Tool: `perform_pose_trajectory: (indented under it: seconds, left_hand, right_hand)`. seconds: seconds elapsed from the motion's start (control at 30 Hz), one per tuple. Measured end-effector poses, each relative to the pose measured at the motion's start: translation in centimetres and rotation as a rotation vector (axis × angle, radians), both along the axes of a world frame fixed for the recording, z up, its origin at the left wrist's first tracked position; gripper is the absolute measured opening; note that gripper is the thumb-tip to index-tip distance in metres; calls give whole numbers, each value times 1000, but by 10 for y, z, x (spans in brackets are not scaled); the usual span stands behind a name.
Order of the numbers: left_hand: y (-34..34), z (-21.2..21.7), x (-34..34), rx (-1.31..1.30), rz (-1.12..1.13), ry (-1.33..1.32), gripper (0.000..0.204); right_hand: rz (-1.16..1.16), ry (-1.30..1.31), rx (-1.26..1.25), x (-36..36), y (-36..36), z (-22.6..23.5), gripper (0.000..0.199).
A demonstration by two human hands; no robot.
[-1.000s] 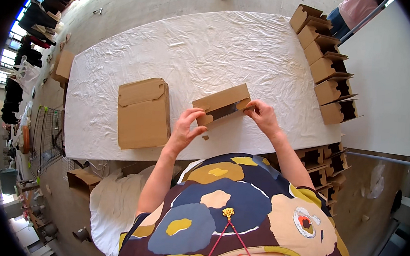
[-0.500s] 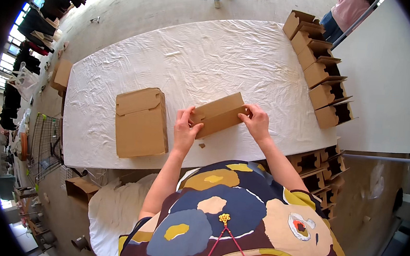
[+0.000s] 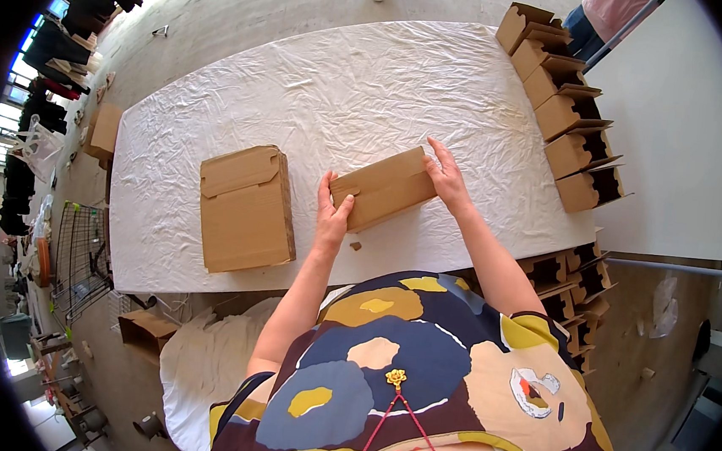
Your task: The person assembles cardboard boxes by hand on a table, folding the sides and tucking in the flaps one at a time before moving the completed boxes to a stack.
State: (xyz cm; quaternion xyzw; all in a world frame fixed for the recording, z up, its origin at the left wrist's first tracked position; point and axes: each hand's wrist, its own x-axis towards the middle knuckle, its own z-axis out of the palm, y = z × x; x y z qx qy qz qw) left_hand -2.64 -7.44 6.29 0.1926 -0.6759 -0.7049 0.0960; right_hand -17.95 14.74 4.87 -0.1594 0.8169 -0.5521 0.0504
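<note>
Sm. brown box (image 3: 383,189) is at the near side of the white-clothed table (image 3: 372,91), approx. mid, angled w/ right end farther; can't tell if it's resting on the cloth. L hand (image 3: 332,213) has thumb & fingers round its left end, prob. to steady it. R hand (image 3: 447,178), fingers nearly straight & spread, lies against the right end w/o gripping, seemingly as a brace. Cardboard scrap (image 3: 356,245) lies just nearer. Flat-carton stack (image 3: 247,217) sits left, w/in reach; box row (image 3: 559,116) lines the right edge, prob. to keep mid-table usable.
</note>
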Motion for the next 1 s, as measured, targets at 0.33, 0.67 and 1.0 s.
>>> perform_pose_trajectory:
  seconds: [0.33,0.67,1.0]
  left_hand:
    - [-30,13,-28,-456,-28,122,51]
    - [-47,3,-44,-669,-132,32,44]
    - [-48,4,-48,-634,-145,-37,47]
  right_hand:
    - [-112,-28,-36,58,-31,-6,32]
    - [-187,-30,-31,66,-46,-14,24]
    - [-202,52,138,61,-43,-9,23]
